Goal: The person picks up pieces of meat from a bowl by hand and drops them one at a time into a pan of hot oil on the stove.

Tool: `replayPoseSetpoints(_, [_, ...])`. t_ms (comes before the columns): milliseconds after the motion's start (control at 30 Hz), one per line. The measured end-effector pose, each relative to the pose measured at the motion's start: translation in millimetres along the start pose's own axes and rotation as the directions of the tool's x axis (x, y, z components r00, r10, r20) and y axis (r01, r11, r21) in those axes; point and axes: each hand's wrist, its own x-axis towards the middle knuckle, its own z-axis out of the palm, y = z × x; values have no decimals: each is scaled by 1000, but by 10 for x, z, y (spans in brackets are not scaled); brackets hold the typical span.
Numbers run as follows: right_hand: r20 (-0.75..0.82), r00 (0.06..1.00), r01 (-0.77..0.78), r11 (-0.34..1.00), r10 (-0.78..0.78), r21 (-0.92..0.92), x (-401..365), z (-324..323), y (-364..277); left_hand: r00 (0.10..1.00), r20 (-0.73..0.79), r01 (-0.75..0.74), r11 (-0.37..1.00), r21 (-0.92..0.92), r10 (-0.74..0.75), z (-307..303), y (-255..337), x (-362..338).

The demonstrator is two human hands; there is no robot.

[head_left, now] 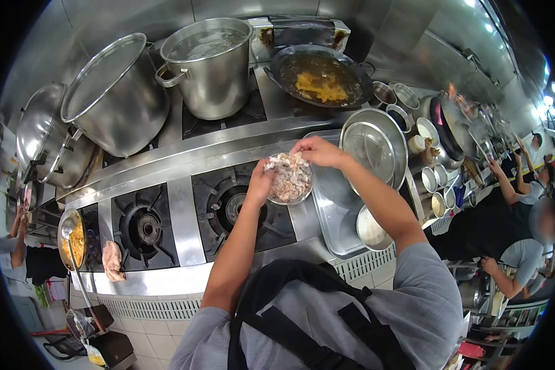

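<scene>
A round bowl (294, 201) full of pale, flour-coated raw pieces of what looks like meat (293, 182) is in front of me, over the right edge of a burner. My left hand (262, 180) is closed at the bowl's left rim, its fingers partly hidden. My right hand (316, 152) reaches over the far right rim, fingertips closed on a coated piece (293, 158). Beyond the bowl, a wok (277, 66) holds dark oil with golden pieces (322, 87) frying in it.
A large stockpot (211, 86) of liquid stands left of the wok, beside another big pot (126, 114). Right of my hands are a metal tray (327, 213), a strainer in a wide basin (402, 148) and a white bowl (371, 229). Other people (518, 234) work at right and far left.
</scene>
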Motion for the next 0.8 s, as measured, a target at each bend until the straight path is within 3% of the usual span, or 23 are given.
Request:
replayPoseSetpoints(67, [-20,999,-41,998,42,43,62,115,200,997,73,44,938,-344,-20,66,35,-26])
replayPoseSetpoints(200, [-42,996,-70,991,75,112,78,278,298,1000,28,5,965,-262,3,198,149,-107])
replayPoseSetpoints(267, [-23,998,-62,990,65,131,77,301,300,990,52,-113,963,-245,129,199,73,-49])
replayPoseSetpoints(333, [34,990,-143,924,140,354,72,289,278,986,137,-41,935,-353,96,156,108,-104])
replayPoseSetpoints(367, [30,990,-142,924,141,354,73,288,296,972,224,35,892,-450,75,140,145,-126])
replayPoseSetpoints(400, [-10,986,-141,873,165,467,73,298,315,971,228,36,893,-449,76,115,89,-83])
replayPoseSetpoints(433, [-43,980,-135,809,194,573,65,322,338,976,204,-2,943,-332,74,90,-3,-39])
replayPoseSetpoints(467, [-41,980,-137,808,195,573,57,346,362,981,179,-37,978,-207,75,83,-16,-41])
replayPoseSetpoints(567, [-52,961,-205,830,270,518,58,391,418,993,70,-87,994,-69,92,107,-46,-53])
replayPoseSetpoints(600, [-146,973,-145,964,180,224,66,409,433,993,69,-86,994,-71,91,106,-39,-63])
replayPoseSetpoints(633, [-206,977,-85,992,63,-98,77,419,444,995,54,-87,995,50,84,103,-27,-65])
replayPoseSetpoints(667, [-206,977,-85,991,64,-98,85,417,461,996,40,-85,982,171,79,100,-16,-63])
replayPoseSetpoints(733, [-122,987,110,994,-109,4,87,416,503,997,18,-72,964,255,69,74,7,-57])
replayPoseSetpoints(800, [-121,986,117,992,-111,48,40,434,426,998,-3,-59,938,341,64,31,-36,-21])
